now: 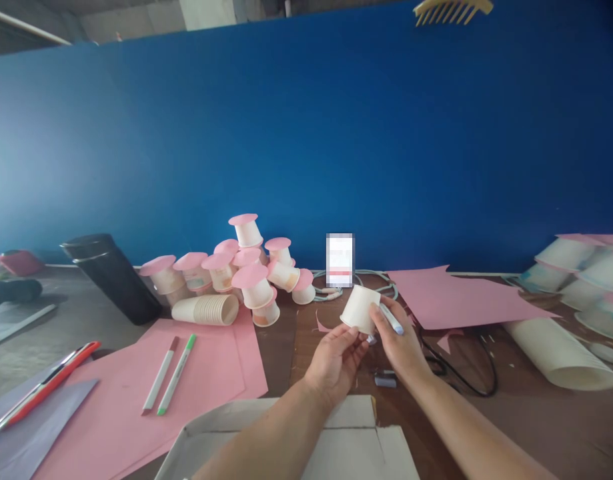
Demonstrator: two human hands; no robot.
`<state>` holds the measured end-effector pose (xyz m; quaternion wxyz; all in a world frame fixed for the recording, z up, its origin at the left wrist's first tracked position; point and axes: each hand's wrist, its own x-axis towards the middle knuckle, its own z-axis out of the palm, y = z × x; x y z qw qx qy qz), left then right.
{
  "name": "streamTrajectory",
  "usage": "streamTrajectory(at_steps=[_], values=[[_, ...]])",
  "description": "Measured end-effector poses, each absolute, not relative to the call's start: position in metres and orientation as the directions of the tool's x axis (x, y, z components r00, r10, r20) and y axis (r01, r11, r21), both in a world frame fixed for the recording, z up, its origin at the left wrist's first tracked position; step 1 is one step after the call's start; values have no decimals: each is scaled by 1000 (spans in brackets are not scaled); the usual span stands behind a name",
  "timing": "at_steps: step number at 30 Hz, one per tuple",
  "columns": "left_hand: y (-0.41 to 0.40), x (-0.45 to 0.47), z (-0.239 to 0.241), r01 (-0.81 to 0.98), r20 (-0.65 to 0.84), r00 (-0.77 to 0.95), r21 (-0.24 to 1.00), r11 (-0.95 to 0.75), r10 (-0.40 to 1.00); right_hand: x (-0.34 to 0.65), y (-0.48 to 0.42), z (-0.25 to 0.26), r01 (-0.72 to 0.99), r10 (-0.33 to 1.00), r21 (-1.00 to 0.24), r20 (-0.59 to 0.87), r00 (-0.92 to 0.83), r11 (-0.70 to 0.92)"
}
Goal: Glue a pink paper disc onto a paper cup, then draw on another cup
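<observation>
A white paper cup (359, 309), upside down and slightly tilted, is held up above the brown table. The fingers of my left hand (336, 360) are closed on its rim from below. My right hand (397, 337) grips a white marker with a pale blue end (391, 319), its fingers also against the cup's right side. The marker's tip is hidden behind the cup and fingers. A small dark cap-like piece (385, 380) lies on the table below my right hand.
Several cups topped with pink paper discs (253, 287) are piled at the back left, beside a nested cup stack (206, 311) and a black flask (113, 277). Two markers (176, 373) lie on pink paper (111, 380); a red utility knife (51, 383) is farther left. More cups (571, 267) stand right.
</observation>
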<state>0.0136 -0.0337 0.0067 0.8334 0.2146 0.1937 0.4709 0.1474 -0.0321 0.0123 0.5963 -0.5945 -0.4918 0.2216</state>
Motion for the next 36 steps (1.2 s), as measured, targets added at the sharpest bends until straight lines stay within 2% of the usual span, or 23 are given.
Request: streamTrajectory(at_steps=[5,9,12,14,18,24,36], values=[[-30,13,7,-711,-155,460,525,468,874,158,-28,-1,440,790,-873,415,451,208],[-26,13,7,-739,-158,421,512,439,893,165,-27,-10,419,755,-846,504,421,330],[-24,14,5,-744,-169,405,511,431,899,162,-32,-6,474,743,-810,544,391,344],[-23,15,4,-743,-178,401,511,433,899,157,-36,-1,559,718,-745,607,342,363],[-21,14,3,-755,-173,383,508,415,908,150,-45,8,662,610,-536,778,147,524],[-23,14,4,-766,-177,372,496,409,911,146,-52,10,669,650,-500,760,33,550],[-23,15,5,-767,-189,365,494,409,912,145,-53,10,735,627,-470,775,79,489]])
